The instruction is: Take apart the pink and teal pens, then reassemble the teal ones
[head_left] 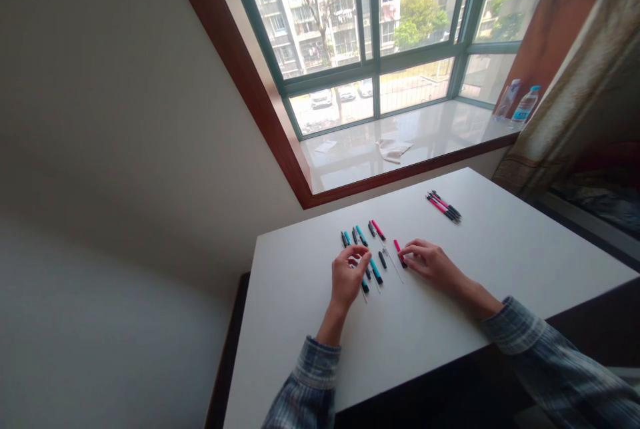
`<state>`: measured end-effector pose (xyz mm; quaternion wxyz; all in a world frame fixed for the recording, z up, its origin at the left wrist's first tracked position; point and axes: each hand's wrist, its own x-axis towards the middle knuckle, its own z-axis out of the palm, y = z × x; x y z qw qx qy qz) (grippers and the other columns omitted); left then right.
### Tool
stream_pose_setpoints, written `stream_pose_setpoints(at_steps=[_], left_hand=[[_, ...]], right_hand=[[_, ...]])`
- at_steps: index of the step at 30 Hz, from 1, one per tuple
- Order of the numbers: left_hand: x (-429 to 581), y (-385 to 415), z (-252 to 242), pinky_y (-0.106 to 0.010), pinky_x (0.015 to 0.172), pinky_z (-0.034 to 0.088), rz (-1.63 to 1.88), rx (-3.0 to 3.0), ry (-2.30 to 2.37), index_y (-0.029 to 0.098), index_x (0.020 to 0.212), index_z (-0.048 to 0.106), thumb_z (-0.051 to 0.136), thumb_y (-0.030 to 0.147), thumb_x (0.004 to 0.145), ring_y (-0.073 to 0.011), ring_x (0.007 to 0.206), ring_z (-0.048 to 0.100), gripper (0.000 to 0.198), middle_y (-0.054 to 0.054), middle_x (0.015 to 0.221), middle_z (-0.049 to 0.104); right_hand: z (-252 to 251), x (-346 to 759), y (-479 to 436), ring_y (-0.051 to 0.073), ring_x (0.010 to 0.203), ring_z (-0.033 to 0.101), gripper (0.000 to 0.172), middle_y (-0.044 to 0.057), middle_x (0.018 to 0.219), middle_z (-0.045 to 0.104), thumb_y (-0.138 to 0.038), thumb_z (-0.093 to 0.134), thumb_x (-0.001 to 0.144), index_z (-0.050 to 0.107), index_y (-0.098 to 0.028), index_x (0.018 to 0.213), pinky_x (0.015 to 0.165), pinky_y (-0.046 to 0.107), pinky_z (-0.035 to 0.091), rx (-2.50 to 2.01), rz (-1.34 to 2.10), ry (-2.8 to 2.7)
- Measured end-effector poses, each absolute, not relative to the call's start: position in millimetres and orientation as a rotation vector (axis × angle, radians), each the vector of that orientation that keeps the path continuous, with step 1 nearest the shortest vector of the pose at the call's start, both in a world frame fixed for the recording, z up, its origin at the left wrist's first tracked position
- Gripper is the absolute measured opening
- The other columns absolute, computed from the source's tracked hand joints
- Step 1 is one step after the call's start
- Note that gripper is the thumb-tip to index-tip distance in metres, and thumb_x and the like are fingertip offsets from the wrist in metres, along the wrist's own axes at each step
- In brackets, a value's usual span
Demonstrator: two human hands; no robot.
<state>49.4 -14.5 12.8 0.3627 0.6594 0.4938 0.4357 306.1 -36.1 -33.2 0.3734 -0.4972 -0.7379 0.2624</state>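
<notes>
My left hand (349,277) is above the left group of pen parts, thumb and forefinger pinched together. Anything between those fingertips is too small to make out. Around it lie teal-and-black pen barrels (376,270), black pen pieces and thin refills (395,266); the hand hides some of them. My right hand (434,268) rests low over the table, its fingertips closed at a pink-and-black pen barrel (398,247). Between the hands lies a short black pen piece (383,260). Farther back is another pink barrel (379,229) beside a black piece (371,228).
Several pink-and-black pens (443,206) lie together at the back right of the white table (295,296). Behind it, the windowsill (345,172) holds a crumpled tissue (393,149) and a plastic bottle (525,106). A curtain (565,96) hangs to the right.
</notes>
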Motion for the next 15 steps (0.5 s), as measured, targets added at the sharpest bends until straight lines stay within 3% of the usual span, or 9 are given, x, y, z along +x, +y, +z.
stream_pose_setpoints(at_steps=[5, 11, 15], left_hand=[[50.0, -17.3, 14.3, -0.033, 0.075, 0.051, 1.114, 1.915, 1.314, 0.024, 0.089, 0.078, 0.072, 0.035, 0.089, -0.022, 0.085, 0.065, 0.012, -0.005, 0.088, 0.075], [51.2, -19.9, 14.9, -0.039, 0.087, 0.049, 1.075, 2.116, 1.317, 0.026, 0.087, 0.078, 0.073, 0.031, 0.091, -0.0251, 0.094, 0.063, 0.008, -0.005, 0.089, 0.075], [51.5, -20.7, 14.9, -0.039, 0.087, 0.049, 1.081, 2.158, 1.28, 0.026, 0.087, 0.078, 0.074, 0.031, 0.091, -0.0247, 0.093, 0.062, 0.008, -0.004, 0.088, 0.074]], right_hand=[[-36.0, 306.3, -34.5, 0.028, 0.106, 0.067, 0.022, 0.01, 0.114, 0.073, -0.035, 0.062, 0.097, 0.078, -0.027, 0.109, 0.096, 0.042, 0.053, -1.216, 0.652, -1.967], [-34.8, 305.2, -34.7, 0.028, 0.107, 0.067, 0.021, 0.009, 0.114, 0.076, -0.032, 0.064, 0.097, 0.078, -0.028, 0.112, 0.098, 0.045, 0.052, -1.163, 0.642, -2.005], [-30.7, 303.1, -35.9, 0.027, 0.103, 0.068, 0.02, 0.008, 0.113, 0.077, -0.032, 0.063, 0.098, 0.077, -0.028, 0.112, 0.095, 0.043, 0.053, -1.154, 0.654, -2.001]])
